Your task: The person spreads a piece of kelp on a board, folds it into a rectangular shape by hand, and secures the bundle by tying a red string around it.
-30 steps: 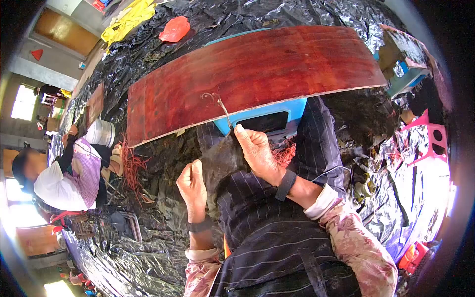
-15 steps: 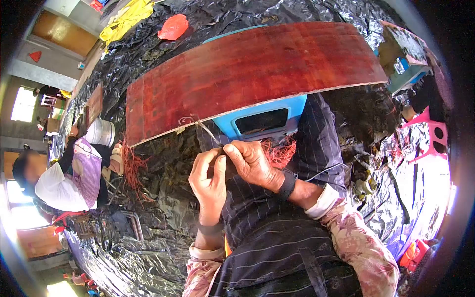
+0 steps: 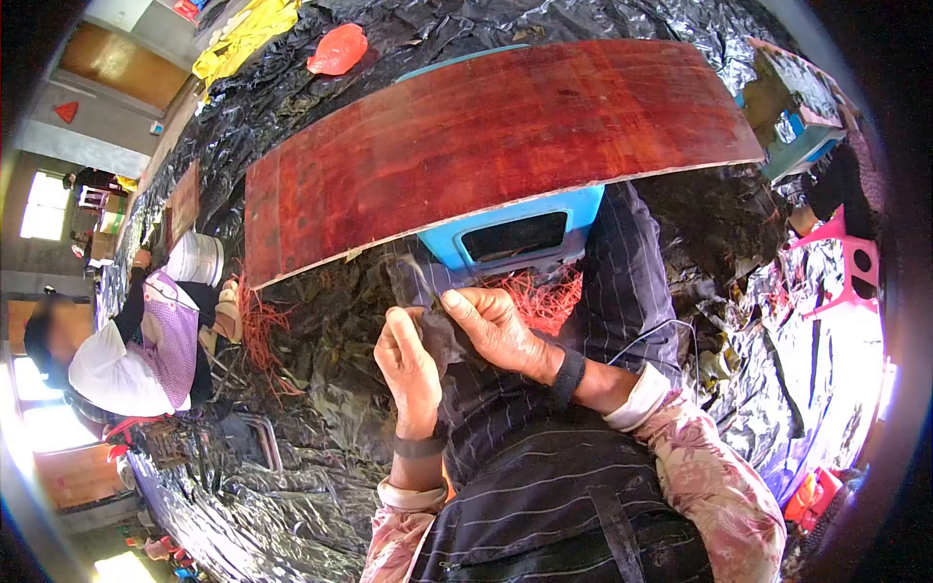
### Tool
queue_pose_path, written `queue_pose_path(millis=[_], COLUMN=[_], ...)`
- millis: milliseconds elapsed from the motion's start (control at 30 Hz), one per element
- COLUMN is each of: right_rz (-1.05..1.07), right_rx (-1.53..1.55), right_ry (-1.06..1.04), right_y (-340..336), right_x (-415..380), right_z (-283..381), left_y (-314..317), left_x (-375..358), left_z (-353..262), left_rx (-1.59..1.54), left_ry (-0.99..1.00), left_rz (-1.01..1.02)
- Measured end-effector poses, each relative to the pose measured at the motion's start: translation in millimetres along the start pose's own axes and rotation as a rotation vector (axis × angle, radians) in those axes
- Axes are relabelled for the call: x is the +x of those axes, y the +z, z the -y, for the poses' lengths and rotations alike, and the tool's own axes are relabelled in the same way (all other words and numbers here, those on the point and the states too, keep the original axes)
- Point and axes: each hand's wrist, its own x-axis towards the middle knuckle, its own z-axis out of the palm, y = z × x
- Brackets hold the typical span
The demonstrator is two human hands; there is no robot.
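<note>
Right hand [image 3: 498,328]: thumb and fingertips pinching a small dark piece [image 3: 434,303], blurred, between both hands. Left hand [image 3: 410,364]: just beside it, fingers curled; cannot tell whether they grip too. Beyond: blue stool [image 3: 580,219], red strands [image 3: 544,303] before it, long reddish board [image 3: 505,136] across it. Far left: red bag [image 3: 337,50]. Right: pink stool [image 3: 834,301].

Anything between the right hand's [image 3: 503,330] fingers [image 3: 466,311] is too blurred to tell.
</note>
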Motion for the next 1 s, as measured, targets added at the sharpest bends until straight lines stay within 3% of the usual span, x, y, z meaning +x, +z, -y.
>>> queue_pose_path(millis=[100,167,267,400,500,567,600,733,800,833,900,1000], right_rz=[0.001,0.008,0.090,0.155,0.128,0.124,0.140,0.117,0.071,0.071,0.031,0.002], right_rx=[-0.055,-0.111,-0.444,-0.541,-0.346,-0.067,-0.037,0.027,0.065,0.064,0.038,-0.008], right_ry=[0.007,-0.082,-0.270,-0.287,-0.190,-0.054,-0.022,0.052,0.093,0.094,-0.007,-0.040], right_y=[-4,-6,-9,-11,-5,-4,-5,-5,-7,-8,-11,-14], right_x=[-1,2,0,-2,-8,-9,-10,-13,-13,-12,-8,-6], right_z=[-2,-7,6,10,3,-8,-8,-9,-9,-10,-12,-9], left_y=[1,0,-4,-5,0,11,4,-1,-10,-9,-6,-23], left_x=[-4,-5,-6,-10,-12,-19,-12,-5,-5,-7,-9,-2], left_z=[-4,-7,-11,-12,-10,-19,-12,-3,-13,-12,-18,-3], left_rx=[-0.012,0.106,0.053,-0.009,-0.168,-0.367,-0.413,-0.382,-0.079,0.055,-0.126,0.021], left_ry=[0.071,0.204,0.175,0.160,0.101,-0.167,-0.198,-0.213,-0.267,-0.033,-0.090,0.017], left_rz=[0.000,0.116,0.128,0.145,0.170,-0.050,0.029,0.077,0.136,0.120,0.100,0.247])
